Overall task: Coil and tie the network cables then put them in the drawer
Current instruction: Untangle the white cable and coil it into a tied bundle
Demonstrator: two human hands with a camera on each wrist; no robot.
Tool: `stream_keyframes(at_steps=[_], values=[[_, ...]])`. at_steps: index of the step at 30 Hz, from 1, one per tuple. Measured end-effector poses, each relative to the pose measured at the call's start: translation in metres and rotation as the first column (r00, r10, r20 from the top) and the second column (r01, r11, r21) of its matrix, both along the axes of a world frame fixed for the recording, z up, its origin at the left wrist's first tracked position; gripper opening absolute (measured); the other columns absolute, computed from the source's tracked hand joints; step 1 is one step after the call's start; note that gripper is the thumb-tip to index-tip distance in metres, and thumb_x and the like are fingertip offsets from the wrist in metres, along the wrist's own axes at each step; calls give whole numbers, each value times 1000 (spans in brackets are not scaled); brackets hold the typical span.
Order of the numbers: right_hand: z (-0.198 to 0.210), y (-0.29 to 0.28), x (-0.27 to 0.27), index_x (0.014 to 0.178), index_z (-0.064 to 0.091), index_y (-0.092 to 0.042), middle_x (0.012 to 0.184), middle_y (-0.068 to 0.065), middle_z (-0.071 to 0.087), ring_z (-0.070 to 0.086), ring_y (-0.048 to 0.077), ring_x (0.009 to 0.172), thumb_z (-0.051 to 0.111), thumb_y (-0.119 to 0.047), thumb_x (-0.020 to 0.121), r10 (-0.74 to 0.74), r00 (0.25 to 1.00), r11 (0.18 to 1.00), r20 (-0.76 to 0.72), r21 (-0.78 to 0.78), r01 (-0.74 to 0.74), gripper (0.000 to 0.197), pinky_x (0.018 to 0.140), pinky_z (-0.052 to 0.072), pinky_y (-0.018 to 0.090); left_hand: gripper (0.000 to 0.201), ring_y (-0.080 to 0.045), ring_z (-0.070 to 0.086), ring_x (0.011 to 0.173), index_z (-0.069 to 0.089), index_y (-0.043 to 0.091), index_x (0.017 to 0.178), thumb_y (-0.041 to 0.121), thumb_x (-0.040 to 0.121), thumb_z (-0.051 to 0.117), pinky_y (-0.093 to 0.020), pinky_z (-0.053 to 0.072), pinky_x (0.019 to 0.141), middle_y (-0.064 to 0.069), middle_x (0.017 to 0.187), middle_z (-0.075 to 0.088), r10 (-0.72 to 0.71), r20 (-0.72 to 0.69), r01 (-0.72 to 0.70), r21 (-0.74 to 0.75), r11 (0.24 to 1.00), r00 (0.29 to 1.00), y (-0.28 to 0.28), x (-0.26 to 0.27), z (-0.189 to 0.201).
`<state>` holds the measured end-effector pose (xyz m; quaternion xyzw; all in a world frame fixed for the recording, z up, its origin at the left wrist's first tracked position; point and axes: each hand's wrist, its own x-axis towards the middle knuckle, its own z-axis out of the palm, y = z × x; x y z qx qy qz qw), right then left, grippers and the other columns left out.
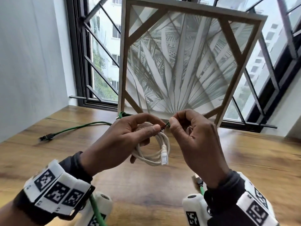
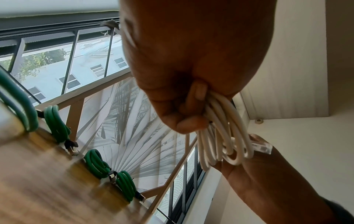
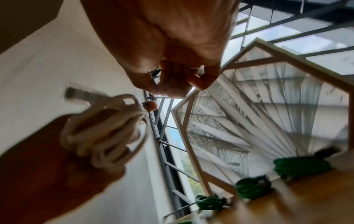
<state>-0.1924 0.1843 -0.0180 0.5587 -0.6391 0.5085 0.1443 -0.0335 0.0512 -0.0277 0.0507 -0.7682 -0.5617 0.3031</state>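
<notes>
My left hand grips a coiled white network cable above the wooden table; its clear plug hangs at the coil's right side. The same white coil hangs from the curled fingers in both wrist views. My right hand pinches a thin dark tie at the top of the coil, thumb against forefinger, touching the left thumb. Coiled green cables lie by the picture frame. A loose green cable with a black plug trails left on the table. No drawer is in view.
A large framed palm-leaf picture leans against the barred window at the table's back edge. A white wall stands on the left. Another green cable runs under my wrists near the front edge.
</notes>
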Motion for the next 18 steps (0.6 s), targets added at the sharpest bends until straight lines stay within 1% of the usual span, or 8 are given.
stream_keyframes(at_steps=[3,5,7,11,13,15,17,18], values=[[5,3,4,85,71,-19,69,-8,63,53,1,62,67,-29,97,179,968,984,177,-9,-180,16,59,41,17,14,-13,50,65,78,28,100,40,95,73,-35,50,53,-28,89,58,48,4,-48,-23,999,999,0,-2,1],[5,3,11,87,74,-16,72,3,66,56,12,65,67,-27,95,297,923,953,246,-12,-303,16,60,47,29,18,-14,48,59,75,27,99,42,93,65,-32,52,50,-13,72,50,78,19,-77,-39,996,997,0,-3,-1],[2,3,18,89,74,-11,75,13,67,59,25,65,66,-23,95,367,895,924,255,14,-383,15,61,49,36,20,-16,46,52,72,26,99,43,93,62,-30,52,46,2,66,43,102,33,-101,-42,994,994,-1,-4,-2],[-1,2,20,89,73,-9,74,14,66,59,25,64,68,-15,97,413,875,903,254,9,-429,11,61,50,35,19,-24,46,49,71,26,103,43,97,63,-40,57,46,12,62,42,131,33,-129,-52,990,991,-1,-5,-4],[0,1,18,90,73,-8,71,11,65,58,23,64,68,-11,98,405,870,909,280,-22,-416,10,60,47,30,13,-24,49,49,71,28,104,38,104,63,-44,58,45,7,64,43,144,43,-140,-97,985,989,0,-4,-4],[0,-1,13,90,72,-5,65,-2,62,56,5,63,66,-9,98,395,835,916,384,-89,-392,11,60,44,18,12,-24,51,57,72,30,105,36,105,62,-41,58,47,-10,74,48,122,53,-113,-147,983,991,3,-3,-2],[0,-3,8,91,71,-6,66,-6,56,49,7,63,64,-14,99,374,767,924,522,-135,-358,14,60,42,17,16,-23,50,63,73,33,111,40,104,60,-39,58,54,-25,88,54,74,64,-62,-176,982,995,6,0,1],[-1,-4,5,90,71,-7,68,-1,53,46,10,64,64,-17,99,364,731,926,577,-142,-350,15,60,42,19,17,-22,50,63,72,34,113,41,104,60,-37,57,55,-25,88,54,59,67,-46,-181,982,996,8,1,2]])
